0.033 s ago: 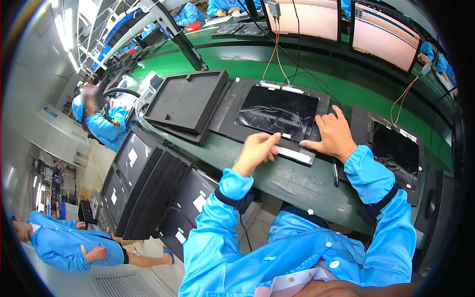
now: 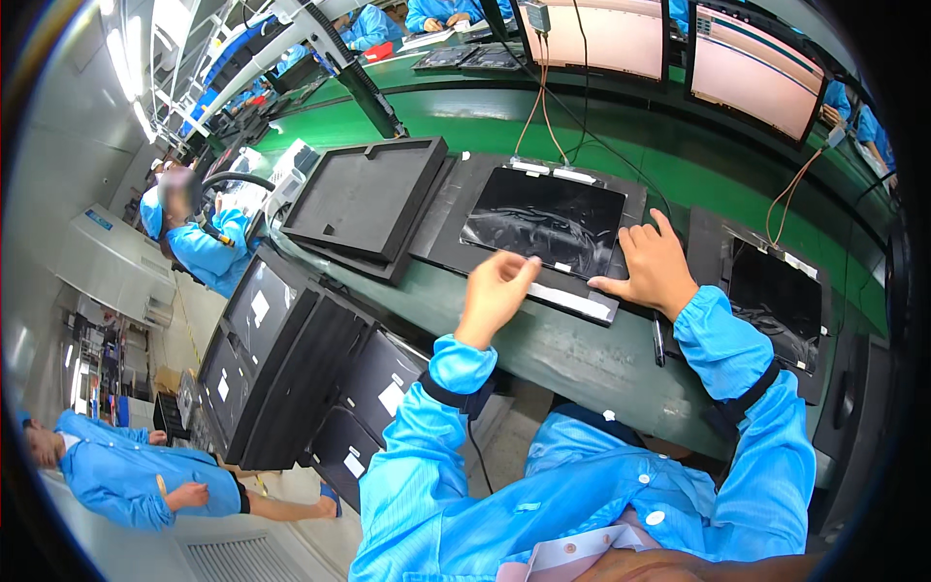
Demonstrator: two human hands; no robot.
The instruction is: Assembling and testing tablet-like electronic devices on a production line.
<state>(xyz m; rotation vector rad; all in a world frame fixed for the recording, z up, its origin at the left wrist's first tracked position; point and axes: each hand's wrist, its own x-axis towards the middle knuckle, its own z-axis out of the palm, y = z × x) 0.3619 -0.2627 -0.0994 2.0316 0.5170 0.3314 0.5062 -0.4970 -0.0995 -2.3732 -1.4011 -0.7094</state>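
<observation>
A dark display panel (image 2: 548,215) with a glossy, creased-looking surface lies on a black foam tray (image 2: 451,233) in front of me. White strips (image 2: 553,173) run along its far edge, where thin cables join. My left hand (image 2: 495,299) is closed at the panel's near left edge, thumb and fingertips together; whatever they may pinch is too small to make out. At the panel's right edge rests my right hand (image 2: 658,264), open, thumb and index finger spread wide. Between the hands, a white strip (image 2: 572,301) lies along the tray's near edge.
A second panel (image 2: 776,291) lies on a tray to the right. A pen-like black tool (image 2: 658,344) is by my right wrist. An empty foam tray (image 2: 364,194) sits left; stacked black trays (image 2: 281,378) stand nearer. Two monitors (image 2: 752,73) stand behind. Co-workers (image 2: 145,475) are on the left.
My left hand has shifted slightly left and away from the white tab at the panel's near edge, its fingers drawn together. Reflections on the panel differ. My right hand has barely moved.
</observation>
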